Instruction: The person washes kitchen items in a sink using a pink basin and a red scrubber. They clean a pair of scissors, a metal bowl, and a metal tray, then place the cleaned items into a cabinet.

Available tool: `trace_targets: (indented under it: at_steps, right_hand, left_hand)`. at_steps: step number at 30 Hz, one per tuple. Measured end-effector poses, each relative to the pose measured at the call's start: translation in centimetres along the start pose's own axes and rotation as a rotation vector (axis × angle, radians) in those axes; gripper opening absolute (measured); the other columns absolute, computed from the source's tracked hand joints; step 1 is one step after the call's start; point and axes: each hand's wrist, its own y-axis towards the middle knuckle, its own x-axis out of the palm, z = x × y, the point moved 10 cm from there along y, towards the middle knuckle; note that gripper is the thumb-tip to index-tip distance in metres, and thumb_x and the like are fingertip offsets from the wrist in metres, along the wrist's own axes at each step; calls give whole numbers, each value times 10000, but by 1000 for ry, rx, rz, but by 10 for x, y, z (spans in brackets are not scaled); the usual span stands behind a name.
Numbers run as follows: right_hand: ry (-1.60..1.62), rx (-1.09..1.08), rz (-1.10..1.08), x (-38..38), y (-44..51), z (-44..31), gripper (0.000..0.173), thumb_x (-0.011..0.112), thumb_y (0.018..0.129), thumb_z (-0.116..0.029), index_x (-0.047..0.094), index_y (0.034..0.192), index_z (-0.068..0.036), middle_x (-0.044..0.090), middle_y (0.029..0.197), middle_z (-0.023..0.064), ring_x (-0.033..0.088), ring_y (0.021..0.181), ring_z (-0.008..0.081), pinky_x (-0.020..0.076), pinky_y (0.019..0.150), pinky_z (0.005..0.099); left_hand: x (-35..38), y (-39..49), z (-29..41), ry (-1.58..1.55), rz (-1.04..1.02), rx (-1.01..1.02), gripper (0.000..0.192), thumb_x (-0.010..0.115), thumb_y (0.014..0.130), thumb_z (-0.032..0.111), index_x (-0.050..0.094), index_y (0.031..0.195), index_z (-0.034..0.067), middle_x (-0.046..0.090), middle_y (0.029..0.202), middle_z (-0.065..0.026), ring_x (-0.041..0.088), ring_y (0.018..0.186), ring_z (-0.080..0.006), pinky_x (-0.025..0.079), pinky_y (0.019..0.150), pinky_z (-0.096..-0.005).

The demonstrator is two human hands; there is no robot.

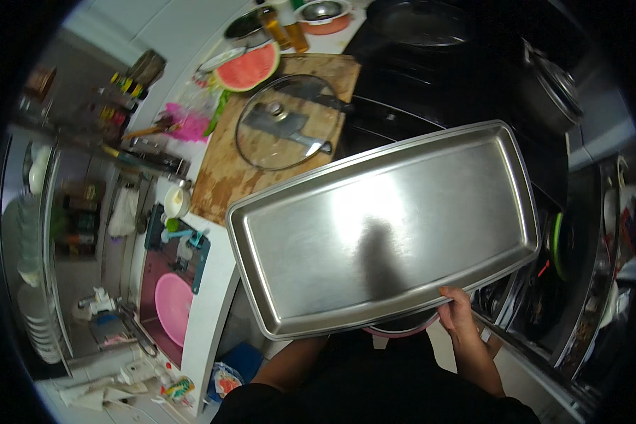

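Note:
A long rectangular stainless-steel tray with a raised rim is held out before me, tilted slightly, its bottom reflecting light and a dark shape. My right hand grips the near rim right of the middle, thumb on top. The left forearm reaches up to the tray, and my left hand is hidden behind it. Below the near rim, part of a pink-edged round vessel shows. Beyond the tray, a glass pan lid lies over a cleaver on a wooden cutting board.
A cut watermelon and bottles stand at the back. The black stove bears a pan; a lidded pot is further right. At left, a sink holds a pink basin. Open drawers jut out at right.

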Motion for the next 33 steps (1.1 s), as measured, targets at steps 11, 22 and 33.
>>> trace_targets:
  at_steps: [11, 22, 33]
  right_hand:
    - [-90, 183, -212, 97, 66, 71, 284, 566, 744, -19, 551, 1011, 76, 598, 988, 136, 564, 936, 245, 431, 874, 386]
    - [-81, 68, -34, 29, 80, 24, 283, 558, 738, -6, 558, 1003, 92, 603, 980, 172, 580, 929, 276, 439, 877, 394]
    - [-51, 87, -43, 31, 82, 19, 248, 545, 720, 4, 570, 940, 116, 608, 960, 188, 575, 921, 291, 413, 896, 406]
  left_hand:
    - [-53, 3, -26, -188, 45, -40, 490, 688, 699, 111, 515, 1140, -12, 575, 1063, -117, 534, 928, -229, 444, 793, -339]
    - [-22, 27, -22, -234, -29, -65, 481, 676, 696, 105, 515, 1133, -16, 574, 1049, -119, 536, 899, -224, 451, 762, -341]
    - [23, 36, -21, -220, -71, -66, 472, 665, 694, 99, 516, 1126, -19, 574, 1035, -121, 539, 871, -219, 458, 731, -343]
